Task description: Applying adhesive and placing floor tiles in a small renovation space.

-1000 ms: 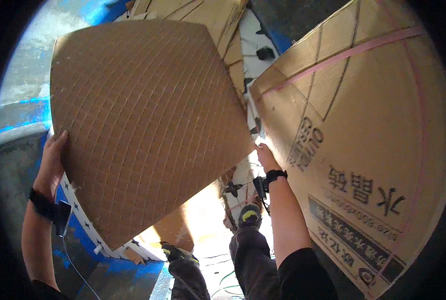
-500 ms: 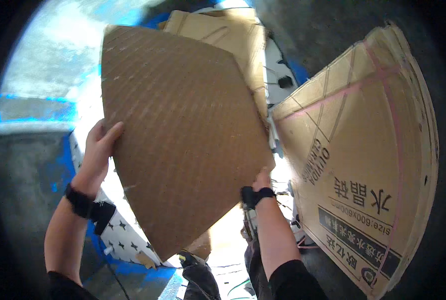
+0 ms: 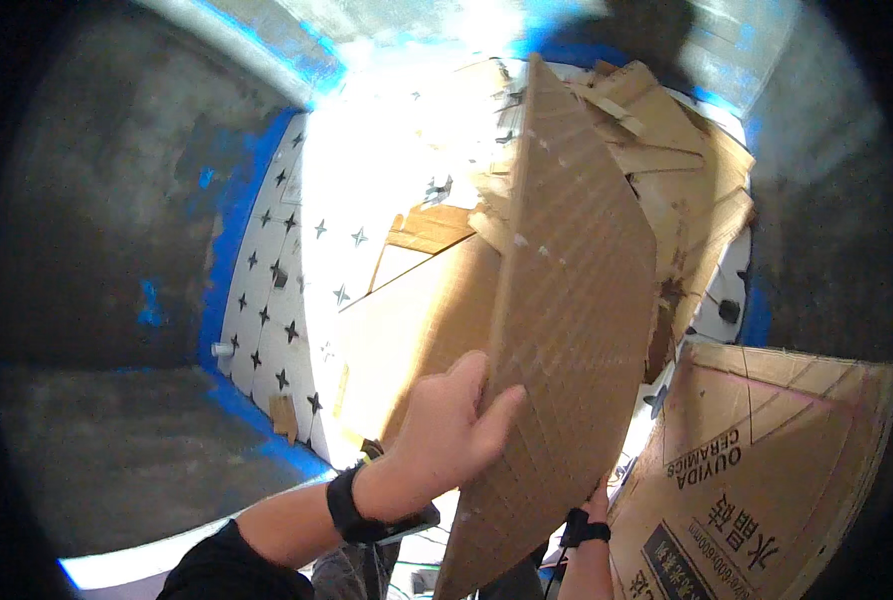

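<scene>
I hold a large brown cardboard sheet (image 3: pixel 566 330) with a diamond-grid surface, tilted almost edge-on toward the upper right. My left hand (image 3: pixel 451 430) presses flat against its near face, fingers spread over the left edge. Just the top of my right hand (image 3: pixel 598 492) shows at the sheet's lower edge, gripping it from underneath; a black wristband is below it. Beyond the sheet lies a heap of flattened cardboard pieces (image 3: pixel 666 150).
A white surface with black star marks (image 3: pixel 296 270), rimmed in blue (image 3: pixel 228 215), lies below the cardboard. A printed brown carton (image 3: pixel 776 470) stands at the lower right. Grey concrete floor (image 3: pixel 96 230) spreads on the left. My dark trousers and shoes show at the bottom.
The sheet has swung from facing me to nearly edge-on and moved right, over the cardboard heap. My left hand shifted from its left edge onto its face. The view turned left.
</scene>
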`<state>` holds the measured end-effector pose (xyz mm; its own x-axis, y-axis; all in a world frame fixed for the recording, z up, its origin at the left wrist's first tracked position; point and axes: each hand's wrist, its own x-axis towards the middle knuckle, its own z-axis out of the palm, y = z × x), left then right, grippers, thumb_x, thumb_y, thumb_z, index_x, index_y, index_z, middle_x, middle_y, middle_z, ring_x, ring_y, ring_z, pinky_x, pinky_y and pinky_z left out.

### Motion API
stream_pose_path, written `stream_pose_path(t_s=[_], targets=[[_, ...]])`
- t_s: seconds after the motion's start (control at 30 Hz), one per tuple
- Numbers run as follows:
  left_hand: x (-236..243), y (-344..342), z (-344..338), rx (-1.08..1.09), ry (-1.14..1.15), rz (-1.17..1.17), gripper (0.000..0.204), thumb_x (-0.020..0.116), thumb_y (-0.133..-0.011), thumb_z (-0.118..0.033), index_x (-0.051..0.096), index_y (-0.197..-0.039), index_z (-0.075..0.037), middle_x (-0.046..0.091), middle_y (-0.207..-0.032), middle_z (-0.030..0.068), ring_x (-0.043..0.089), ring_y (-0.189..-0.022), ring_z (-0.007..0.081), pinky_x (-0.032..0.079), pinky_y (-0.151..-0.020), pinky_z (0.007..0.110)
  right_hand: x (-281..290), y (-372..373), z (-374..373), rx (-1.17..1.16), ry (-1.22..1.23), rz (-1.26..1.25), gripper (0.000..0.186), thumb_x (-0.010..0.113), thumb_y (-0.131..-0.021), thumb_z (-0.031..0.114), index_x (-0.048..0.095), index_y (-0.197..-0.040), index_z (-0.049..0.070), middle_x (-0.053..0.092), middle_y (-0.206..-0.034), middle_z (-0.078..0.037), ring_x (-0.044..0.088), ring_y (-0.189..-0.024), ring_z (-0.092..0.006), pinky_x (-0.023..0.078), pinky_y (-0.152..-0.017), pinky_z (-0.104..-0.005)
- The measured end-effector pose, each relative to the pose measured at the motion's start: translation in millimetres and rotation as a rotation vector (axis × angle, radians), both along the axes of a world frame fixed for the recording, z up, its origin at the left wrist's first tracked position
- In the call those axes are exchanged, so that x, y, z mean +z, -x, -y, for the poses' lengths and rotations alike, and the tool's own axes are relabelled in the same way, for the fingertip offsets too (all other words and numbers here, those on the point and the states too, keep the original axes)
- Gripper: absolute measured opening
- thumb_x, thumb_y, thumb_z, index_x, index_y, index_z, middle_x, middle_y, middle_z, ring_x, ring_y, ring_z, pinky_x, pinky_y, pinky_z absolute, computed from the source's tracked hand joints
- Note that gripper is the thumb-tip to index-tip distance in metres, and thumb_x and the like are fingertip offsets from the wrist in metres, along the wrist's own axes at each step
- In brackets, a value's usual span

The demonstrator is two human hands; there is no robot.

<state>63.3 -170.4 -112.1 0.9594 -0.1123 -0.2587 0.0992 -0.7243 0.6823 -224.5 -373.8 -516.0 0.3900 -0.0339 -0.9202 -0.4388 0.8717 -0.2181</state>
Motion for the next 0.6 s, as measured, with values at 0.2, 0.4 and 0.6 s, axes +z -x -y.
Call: stream_pose_path(t_s=[0.2, 0.4, 0.6], targets=[[16, 34, -24, 0.096, 0.077, -0.058, 0.022, 0.06, -0.077, -0.016, 0.05, -0.086, 0.002, 0.052, -0.06, 0.0181, 0.057, -0.057, 0.0315, 0.042, -0.051, 0.035, 40, 27, -7, 0.12, -0.059, 0.092, 0.071, 0.044, -0.082, 0.055, 0.027, -0.132, 0.008, 0.034, -0.132, -0.013, 0.035, -0.118, -0.0341, 0.033, -0.095, -0.0508], [24, 50, -37, 0.143, 0.238, -0.097, 0.022, 0.057, -0.079, -0.017, 0.048, -0.086, 0.001, 0.052, -0.063, 0.02, 0.055, -0.063, 0.0391, 0.043, -0.054, 0.04, 83, 11, -11, 0.306, 0.0, 0.028, 0.071, 0.041, -0.083, 0.057, 0.028, -0.132, 0.006, 0.035, -0.132, -0.013, 0.036, -0.118, -0.0333, 0.032, -0.096, -0.0475], [36, 59, -54, 0.122, 0.263, -0.146, 0.022, 0.055, -0.08, -0.015, 0.04, -0.077, 0.0, 0.049, -0.057, 0.0211, 0.053, -0.054, 0.0393, 0.041, -0.046, 0.042, 103, 39, -18, 0.384, 0.093, -0.048, 0.071, 0.04, -0.083, 0.057, 0.029, -0.132, 0.006, 0.035, -0.132, -0.013, 0.036, -0.118, -0.0333, 0.032, -0.096, -0.0468]])
